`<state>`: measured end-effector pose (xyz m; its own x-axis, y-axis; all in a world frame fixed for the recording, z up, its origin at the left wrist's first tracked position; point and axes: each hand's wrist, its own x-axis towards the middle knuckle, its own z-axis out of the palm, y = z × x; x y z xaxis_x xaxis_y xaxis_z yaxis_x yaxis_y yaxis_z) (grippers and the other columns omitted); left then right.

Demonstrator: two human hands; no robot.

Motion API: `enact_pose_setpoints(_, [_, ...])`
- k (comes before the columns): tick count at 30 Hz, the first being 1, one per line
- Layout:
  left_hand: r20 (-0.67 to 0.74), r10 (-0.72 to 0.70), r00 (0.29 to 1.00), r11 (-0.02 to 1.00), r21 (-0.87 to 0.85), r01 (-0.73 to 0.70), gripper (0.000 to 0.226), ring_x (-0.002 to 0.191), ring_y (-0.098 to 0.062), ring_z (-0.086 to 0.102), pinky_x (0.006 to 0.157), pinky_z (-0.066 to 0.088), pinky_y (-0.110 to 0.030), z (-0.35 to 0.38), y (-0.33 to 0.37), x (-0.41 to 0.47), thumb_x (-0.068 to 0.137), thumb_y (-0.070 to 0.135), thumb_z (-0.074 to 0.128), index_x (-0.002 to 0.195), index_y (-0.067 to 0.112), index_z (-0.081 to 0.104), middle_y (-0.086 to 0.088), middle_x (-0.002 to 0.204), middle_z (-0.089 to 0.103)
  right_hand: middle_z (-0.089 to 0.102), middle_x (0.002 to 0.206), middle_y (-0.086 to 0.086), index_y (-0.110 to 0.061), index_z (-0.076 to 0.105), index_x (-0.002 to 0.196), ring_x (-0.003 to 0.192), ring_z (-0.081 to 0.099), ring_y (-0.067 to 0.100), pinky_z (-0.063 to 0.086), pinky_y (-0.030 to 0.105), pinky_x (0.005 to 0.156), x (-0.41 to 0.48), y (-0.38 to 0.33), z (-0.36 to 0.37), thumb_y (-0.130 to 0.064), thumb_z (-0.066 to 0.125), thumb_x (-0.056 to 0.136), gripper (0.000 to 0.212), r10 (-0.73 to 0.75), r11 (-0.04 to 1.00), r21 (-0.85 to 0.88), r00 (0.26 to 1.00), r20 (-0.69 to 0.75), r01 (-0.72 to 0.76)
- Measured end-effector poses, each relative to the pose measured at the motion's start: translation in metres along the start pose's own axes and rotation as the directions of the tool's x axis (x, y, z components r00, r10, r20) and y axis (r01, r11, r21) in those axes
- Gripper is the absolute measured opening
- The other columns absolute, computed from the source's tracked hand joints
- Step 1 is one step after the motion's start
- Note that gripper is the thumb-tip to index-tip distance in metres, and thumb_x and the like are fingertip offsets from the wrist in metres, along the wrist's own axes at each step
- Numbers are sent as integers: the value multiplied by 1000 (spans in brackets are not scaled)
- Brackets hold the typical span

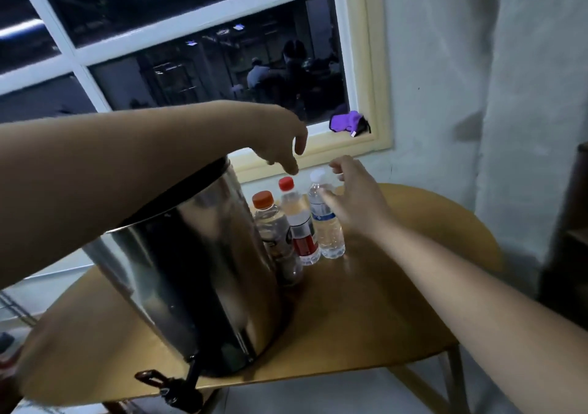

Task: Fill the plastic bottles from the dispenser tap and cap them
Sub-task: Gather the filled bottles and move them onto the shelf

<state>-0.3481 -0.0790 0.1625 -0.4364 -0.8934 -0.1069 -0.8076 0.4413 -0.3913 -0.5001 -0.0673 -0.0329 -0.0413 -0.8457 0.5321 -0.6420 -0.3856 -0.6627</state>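
Presently nothing is held: the left grip (283, 146) is spread loosely above the red-capped bottle (301, 227), the right grip (353, 197) opened wide just beside the white-capped bottle (329, 232), both stood upright on the table (381, 318) beside the dispenser (191, 270); the body is best clasped gently (thin plastic dents).

The dispenser (191, 270) is shiny silver steel with a black top rim; its tap (171, 385) is black with a reddish-brown lever. The left bottle (273, 232) has an orange cap, the middle bottle (300, 226) a red cap and red-and-white label, the right bottle (329, 235) a white cap and blue-and-white label. The table (366, 318) is tan, the cloth (348, 121) purple, the sill (334, 146) cream.
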Motion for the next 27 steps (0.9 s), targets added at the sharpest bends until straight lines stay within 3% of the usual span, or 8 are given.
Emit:
enact_pose_setpoints(3, [125, -33, 992, 996, 89, 22, 59, 101, -27, 74, 93, 59, -41, 4, 5, 28, 99, 43, 78, 148, 21, 56, -10, 108, 76, 58, 150, 6, -16, 46, 154, 133, 58, 21, 43, 27, 101, 12, 17, 14, -41, 77, 99, 69, 38, 998, 43, 998, 51, -40])
enact_pose_setpoints(6, [209, -52, 977, 993, 117, 28, 61, 94, -23, 70, 98, 62, -43, 13, 3, 53, 100, 35, 78, 152, 16, 53, -9, 104, 72, 61, 146, 9, -12, 45, 154, 130, 62, 24, 44, 27, 98, 20, 31, 26, -38, 83, 95, 75, 52, 997, 52, 996, 78, -56])
enact_pose_setpoints(14, [214, -22, 977, 956, 289, -42, 49, 116, -31, 72, 102, 61, -43, 54, -11, 95, 101, 34, 76, 143, 12, 63, -13, 130, 71, 68, 135, 11, -10, 46, 152, 114, 66, 26, 48, 30, 83, 28, 53, 44, -35, 89, 89, 80, 76, 995, 48, 990, 117, -82])
enact_pose_setpoints(17, [253, -84, 964, 967, 255, 17, 46, 104, -26, 75, 91, 64, -37, 67, -10, 107, 103, 34, 74, 141, 9, 65, -11, 118, 74, 70, 128, 11, -11, 45, 151, 98, 64, 21, 47, 31, 78, 26, 58, 48, -36, 90, 87, 82, 76, 996, 39, 987, 139, -82])
enact_pose_setpoints(20, [277, -117, 954, 987, 137, 81, 45, 87, -19, 75, 69, 61, -28, 70, -3, 108, 103, 38, 74, 134, 7, 71, -5, 100, 75, 71, 128, 10, -12, 45, 149, 102, 68, 25, 48, 33, 78, 25, 60, 51, -36, 91, 87, 82, 74, 995, 57, 989, 125, -82])
enact_pose_setpoints(23, [257, -115, 960, 985, 156, 76, 38, 82, -19, 74, 81, 63, -32, 75, 4, 102, 103, 35, 75, 124, 4, 74, -2, 83, 73, 71, 127, 6, -17, 47, 143, 99, 65, 21, 49, 34, 77, 22, 62, 53, -41, 91, 85, 77, 85, 994, 67, 992, 90, -91])
enact_pose_setpoints(27, [160, -16, 987, 977, 212, -19, 30, 80, -19, 73, 79, 56, -28, 73, 12, 93, 103, 32, 75, 110, 3, 78, -2, 81, 74, 70, 129, 1, -23, 48, 141, 108, 66, 22, 57, 42, 87, 13, 62, 48, -43, 91, 84, 75, 116, 990, 79, 992, 41, -119])
